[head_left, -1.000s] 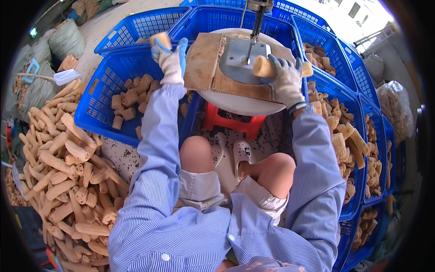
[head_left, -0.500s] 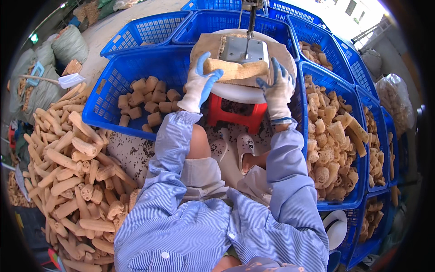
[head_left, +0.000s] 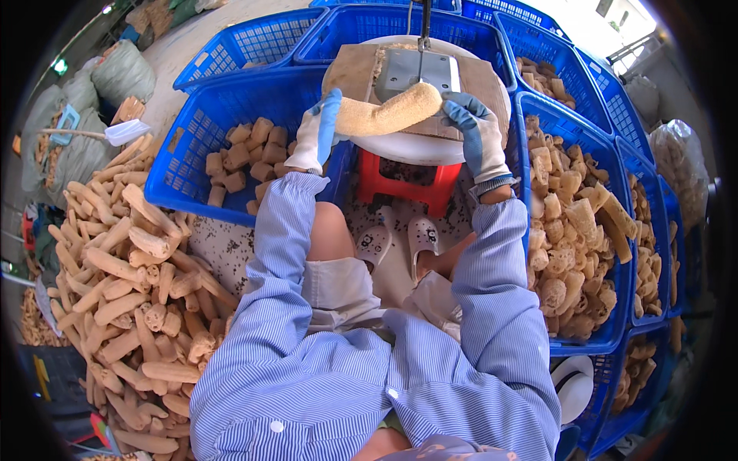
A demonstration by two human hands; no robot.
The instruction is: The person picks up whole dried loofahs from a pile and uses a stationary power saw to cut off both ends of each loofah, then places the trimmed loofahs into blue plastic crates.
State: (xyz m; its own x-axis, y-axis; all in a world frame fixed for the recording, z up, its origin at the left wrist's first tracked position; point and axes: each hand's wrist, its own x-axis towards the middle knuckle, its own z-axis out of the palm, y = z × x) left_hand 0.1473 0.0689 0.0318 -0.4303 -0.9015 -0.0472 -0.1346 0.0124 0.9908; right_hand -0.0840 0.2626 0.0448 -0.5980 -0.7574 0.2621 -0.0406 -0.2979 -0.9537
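A long, slightly bent dried loofah (head_left: 388, 115) lies crosswise in front of the machine's blade (head_left: 420, 69), over the near edge of the worktop. My left hand (head_left: 315, 132), in a white and blue glove, is closed around the loofah's left end. At the other end, the fingers of my gloved right hand (head_left: 478, 132) pinch its tip. The thin upright blade meets a metal plate (head_left: 400, 71) set in a wooden board (head_left: 346, 75). The loofah covers the plate's near edge. Whether the blade touches the loofah I cannot tell.
Left of the worktop, a blue basket (head_left: 171, 173) holds short loofah pieces (head_left: 250, 154). A heap of whole loofahs (head_left: 131, 307) lies at the left. Another blue basket (head_left: 584, 349) at the right is full of loofah offcuts (head_left: 569, 238). A red stool (head_left: 407, 184) stands under the worktop.
The loofah's right end has swung up toward the blade. My right hand, open and apart from it before, now pinches that end. My left hand still holds the left end.
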